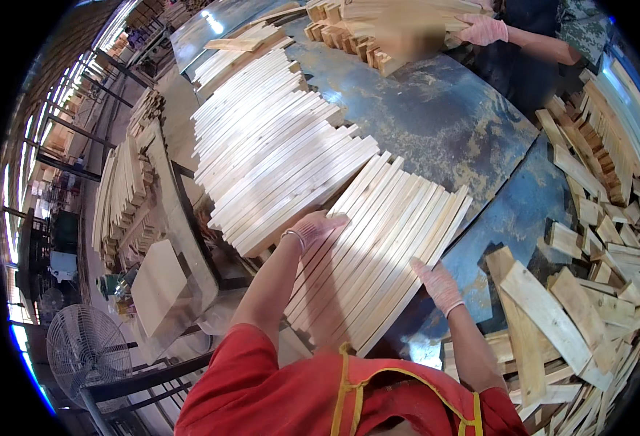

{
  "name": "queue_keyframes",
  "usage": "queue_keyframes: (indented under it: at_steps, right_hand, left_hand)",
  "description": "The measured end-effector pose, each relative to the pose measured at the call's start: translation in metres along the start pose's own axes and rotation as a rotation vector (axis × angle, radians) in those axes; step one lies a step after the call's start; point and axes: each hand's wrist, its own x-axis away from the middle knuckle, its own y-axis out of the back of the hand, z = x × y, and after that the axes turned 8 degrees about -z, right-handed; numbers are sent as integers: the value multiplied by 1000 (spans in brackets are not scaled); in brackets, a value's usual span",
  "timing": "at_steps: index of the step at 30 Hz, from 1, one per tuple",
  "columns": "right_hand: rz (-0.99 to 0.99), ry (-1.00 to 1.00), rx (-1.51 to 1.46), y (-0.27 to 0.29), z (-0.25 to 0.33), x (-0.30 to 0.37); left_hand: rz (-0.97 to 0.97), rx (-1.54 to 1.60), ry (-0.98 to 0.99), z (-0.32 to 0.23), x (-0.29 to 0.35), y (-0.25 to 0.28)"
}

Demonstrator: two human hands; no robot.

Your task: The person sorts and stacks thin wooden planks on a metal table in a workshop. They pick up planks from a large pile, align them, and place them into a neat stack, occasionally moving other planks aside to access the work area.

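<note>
A row of pale wooden strips (pixel 378 240) lies side by side on the near part of the metal table, reaching toward my body. My left hand (pixel 321 228), in a thin pale glove, lies on the left side of this row with its fingers stretched over the strips. At the row's right edge, my gloved right hand (pixel 440 286) touches the outermost strip, fingers extended. Neither hand is wrapped round a strip. Just beyond my left hand, a larger stack of similar strips (pixel 269 138) lies at a different angle.
Across the blue-grey metal table (pixel 436 109), a person's gloved hand (pixel 482 30) is at more wood pieces (pixel 367 49). Loose offcuts (pixel 552 320) pile up on the right. At left stand a floor fan (pixel 89 349), a pale board (pixel 158 289) and stacked wood (pixel 121 189).
</note>
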Motion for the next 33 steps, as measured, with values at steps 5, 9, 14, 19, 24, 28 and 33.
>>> queue_keyframes:
  at_steps: [5,9,14,19,24,28,33]
  right_hand:
    - [1,24,-468,-24,-44,-19]
    - [-149,-60,-554,-4,-30,-11]
    - [-326,97,-738,91,59,44]
    - [-742,500,-673,164,131,96]
    - [-699,631,-747,118,75,103]
    - [-622,285,-632,23,-12,74]
    - [-640,297,1170,-69,-92,66]
  left_hand:
    - [113,-17,-120,-41,11,-6]
    - [12,-270,-226,-83,35,-1]
    - [16,163,-605,-174,82,13]
    - [-112,427,-962,-248,117,26]
    - [276,360,-1184,-189,30,31]
    - [582,473,-832,-75,2,17]
    - [360,17,-530,-20,11,7]
